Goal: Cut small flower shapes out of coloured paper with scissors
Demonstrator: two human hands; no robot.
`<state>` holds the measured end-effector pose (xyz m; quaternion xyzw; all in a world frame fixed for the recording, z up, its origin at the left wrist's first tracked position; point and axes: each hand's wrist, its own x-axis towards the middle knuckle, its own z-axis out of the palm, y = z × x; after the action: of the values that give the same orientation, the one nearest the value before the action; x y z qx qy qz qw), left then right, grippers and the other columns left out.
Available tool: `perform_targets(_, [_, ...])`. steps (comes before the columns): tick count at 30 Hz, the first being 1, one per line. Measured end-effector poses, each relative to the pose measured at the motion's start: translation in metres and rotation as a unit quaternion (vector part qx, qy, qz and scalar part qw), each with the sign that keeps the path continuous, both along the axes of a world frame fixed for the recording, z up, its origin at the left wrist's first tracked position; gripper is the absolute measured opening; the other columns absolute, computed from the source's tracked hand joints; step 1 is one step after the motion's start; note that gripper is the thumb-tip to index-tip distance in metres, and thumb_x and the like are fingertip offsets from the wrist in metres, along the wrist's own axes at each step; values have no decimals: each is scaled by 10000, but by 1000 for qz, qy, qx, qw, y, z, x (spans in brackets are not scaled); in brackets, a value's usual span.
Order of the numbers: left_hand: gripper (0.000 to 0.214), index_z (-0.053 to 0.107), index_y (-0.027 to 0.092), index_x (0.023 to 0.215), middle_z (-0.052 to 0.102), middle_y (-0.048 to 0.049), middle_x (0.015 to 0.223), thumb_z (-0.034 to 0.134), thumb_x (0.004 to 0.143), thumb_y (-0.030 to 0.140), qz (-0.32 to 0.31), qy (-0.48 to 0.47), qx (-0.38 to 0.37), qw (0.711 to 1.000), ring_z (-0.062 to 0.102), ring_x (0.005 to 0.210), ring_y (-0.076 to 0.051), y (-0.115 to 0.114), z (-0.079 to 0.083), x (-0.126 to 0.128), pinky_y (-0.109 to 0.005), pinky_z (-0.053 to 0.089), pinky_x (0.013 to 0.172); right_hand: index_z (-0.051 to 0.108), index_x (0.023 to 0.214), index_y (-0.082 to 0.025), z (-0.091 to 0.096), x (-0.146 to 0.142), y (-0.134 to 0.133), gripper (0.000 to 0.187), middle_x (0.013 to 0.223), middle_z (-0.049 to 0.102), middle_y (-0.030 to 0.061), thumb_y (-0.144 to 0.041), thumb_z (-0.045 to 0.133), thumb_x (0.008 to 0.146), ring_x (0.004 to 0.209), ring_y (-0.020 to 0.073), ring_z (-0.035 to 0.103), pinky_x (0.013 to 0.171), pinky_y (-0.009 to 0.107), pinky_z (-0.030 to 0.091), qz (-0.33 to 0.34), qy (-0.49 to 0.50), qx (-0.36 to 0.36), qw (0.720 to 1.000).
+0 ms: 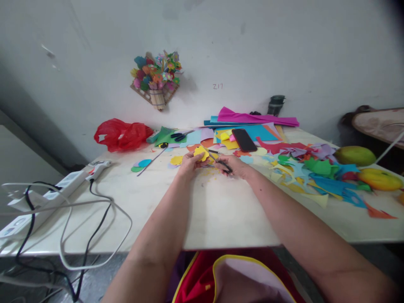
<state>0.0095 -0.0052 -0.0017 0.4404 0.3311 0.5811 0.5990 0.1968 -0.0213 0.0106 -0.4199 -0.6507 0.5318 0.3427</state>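
Note:
My left hand (188,162) is closed on a small yellow paper piece (201,152) held just above the white table (221,210). My right hand (235,165) grips black-handled scissors (217,159), whose blades reach into the yellow paper. Tiny yellow clippings (208,173) lie on the table under both hands. Both forearms stretch in from the bottom of the view.
Coloured paper sheets and scraps (303,168) crowd the back and right, with a black phone (244,139) on them. A second pair of scissors (180,135), a red plastic bag (121,134), power strips with cables (50,193), mangoes (355,155) and a paper flower bouquet (157,78) on the wall.

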Motion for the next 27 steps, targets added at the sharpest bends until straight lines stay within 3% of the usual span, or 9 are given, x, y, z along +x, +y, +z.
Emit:
perform_targets(10, [218,641,109,775,701,-78,691,777,621,183,-15,37,-14,999,695,619,-189,0,1,0,-227,547,537,586,759,-156,0,-1,0,165,460,532,-47,-283,690,738,335,63,432,313,171,285,-15,6,1,1000])
perform_targets(21, [210,684,97,786,730,-121,818,761,618,196,-40,29,13,999,707,718,-221,2,-4,-2,-269,568,603,582,761,-150,-2,-1,2,191,478,529,-48,-307,690,749,340,54,428,312,166,281,-7,3,19,1000])
perform_targets(27, [223,669,108,772,716,-86,752,791,596,173,-49,23,10,998,673,608,-166,5,-7,-1,-259,562,585,586,760,-148,1,-2,-1,210,455,503,-59,-310,714,729,342,53,419,314,162,283,-16,3,14,1000])
